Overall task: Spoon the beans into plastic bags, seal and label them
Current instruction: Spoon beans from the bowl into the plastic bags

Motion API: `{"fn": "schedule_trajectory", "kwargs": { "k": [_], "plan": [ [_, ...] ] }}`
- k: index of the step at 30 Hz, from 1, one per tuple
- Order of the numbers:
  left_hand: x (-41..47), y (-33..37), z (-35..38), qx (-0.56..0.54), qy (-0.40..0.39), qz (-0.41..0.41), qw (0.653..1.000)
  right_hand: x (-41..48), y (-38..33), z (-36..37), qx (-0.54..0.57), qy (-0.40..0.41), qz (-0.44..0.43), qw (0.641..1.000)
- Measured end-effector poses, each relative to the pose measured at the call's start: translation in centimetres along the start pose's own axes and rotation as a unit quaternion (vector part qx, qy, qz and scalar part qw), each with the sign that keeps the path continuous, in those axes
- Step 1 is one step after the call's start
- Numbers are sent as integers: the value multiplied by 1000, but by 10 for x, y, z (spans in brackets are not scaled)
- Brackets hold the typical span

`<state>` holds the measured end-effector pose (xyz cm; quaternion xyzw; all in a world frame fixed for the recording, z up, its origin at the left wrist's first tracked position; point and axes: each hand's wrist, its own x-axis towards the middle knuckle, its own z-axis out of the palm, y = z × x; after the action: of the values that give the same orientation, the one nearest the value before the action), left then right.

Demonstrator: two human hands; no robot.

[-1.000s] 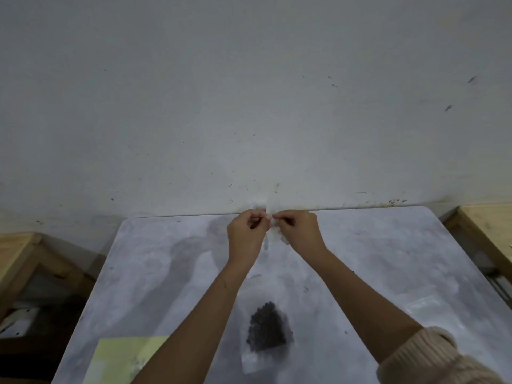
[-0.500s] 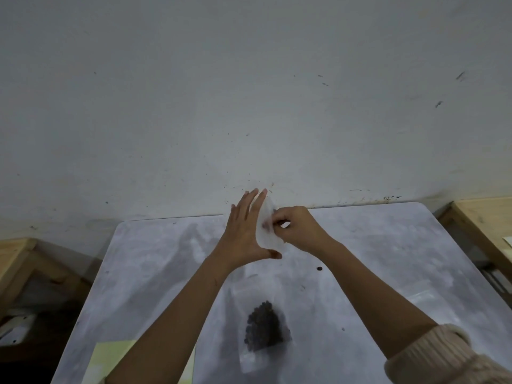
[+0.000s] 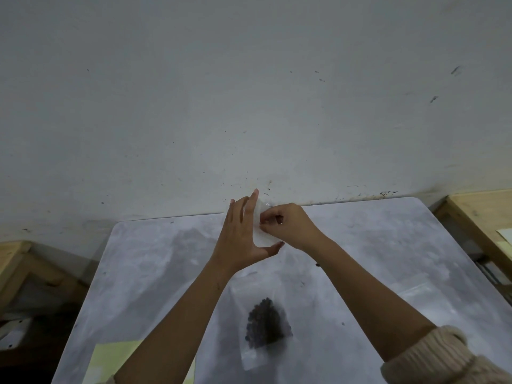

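Observation:
A clear plastic bag point(image 3: 250, 353) lies flat on the grey table point(image 3: 138, 273), with a heap of dark beans point(image 3: 264, 322) inside it. Above the far table edge, my left hand point(image 3: 239, 236) is held up with straight fingers, and a small white label sheet point(image 3: 261, 235) rests against its palm with the thumb under the sheet's lower edge. My right hand point(image 3: 288, 227) pinches at the sheet's right side with curled fingertips. What is printed on the sheet is hidden.
A pale yellow paper point(image 3: 110, 361) lies at the table's near left corner. Flat clear bags point(image 3: 415, 291) lie on the right of the table, and a loose dark bean point(image 3: 317, 264) is near my right wrist. Wooden furniture point(image 3: 482, 217) flanks the table, with a wall behind.
A second ago both hands pinched the white sheet. My left hand has since spread flat behind it, while my right hand keeps pinching at its edge.

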<state>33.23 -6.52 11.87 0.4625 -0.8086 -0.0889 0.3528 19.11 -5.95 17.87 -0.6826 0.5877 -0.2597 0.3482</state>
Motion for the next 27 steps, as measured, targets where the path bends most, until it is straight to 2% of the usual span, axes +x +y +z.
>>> {"fn": "schedule_trajectory", "kwargs": {
  "k": [6,13,19,27],
  "plan": [
    [-3,-9,-4,42,15,-7,999,0,-3,10,-43,42,8,998],
    [-9,-10,-5,88,19,-10,996,0,-7,12,-52,-29,25,998],
    [-17,-16,-3,62,-8,-3,998,-3,-3,20,-79,6,28,996],
    [-19,-24,5,15,-49,-9,999,-3,6,22,-73,-12,33,997]
  ]
}}
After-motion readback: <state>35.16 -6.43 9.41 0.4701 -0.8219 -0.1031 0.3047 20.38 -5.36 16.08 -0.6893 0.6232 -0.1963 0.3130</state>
